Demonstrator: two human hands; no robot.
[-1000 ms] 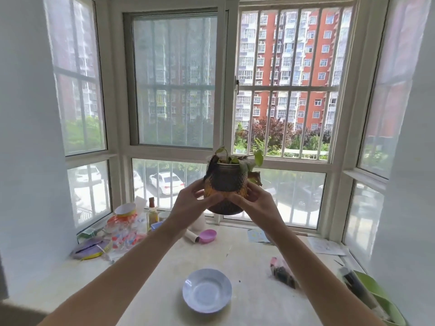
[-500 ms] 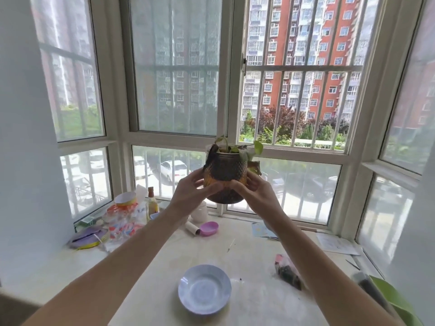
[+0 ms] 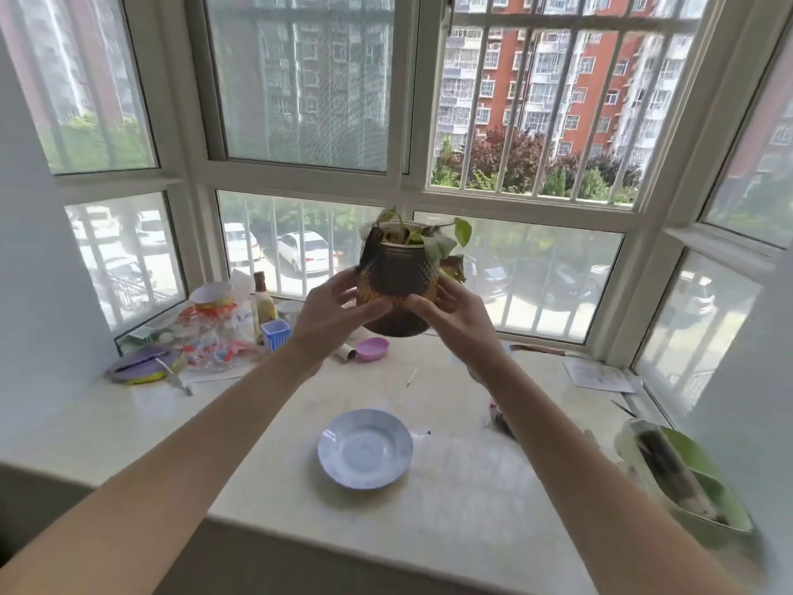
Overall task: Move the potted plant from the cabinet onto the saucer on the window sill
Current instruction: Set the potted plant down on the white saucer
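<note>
I hold the potted plant (image 3: 403, 272), a dark textured round pot with a few green and wilted leaves, in the air above the window sill (image 3: 266, 427). My left hand (image 3: 332, 313) clasps its left side and my right hand (image 3: 455, 315) clasps its right side, thumbs meeting at the front. The pale blue saucer (image 3: 365, 449) lies on the sill below and nearer to me, with nothing on it.
Clutter fills the sill's left back: a plastic jar (image 3: 210, 324), a bottle (image 3: 264, 302), a small blue basket (image 3: 276, 334), a pink lid (image 3: 372, 349), a purple disc (image 3: 143, 365). A green tub (image 3: 703, 487) sits at the right edge. Papers (image 3: 598, 375) lie at right back.
The view has come closer to the sill and tipped downward. Both hands keep the same hold on the pot, which stays raised over the sill.
</note>
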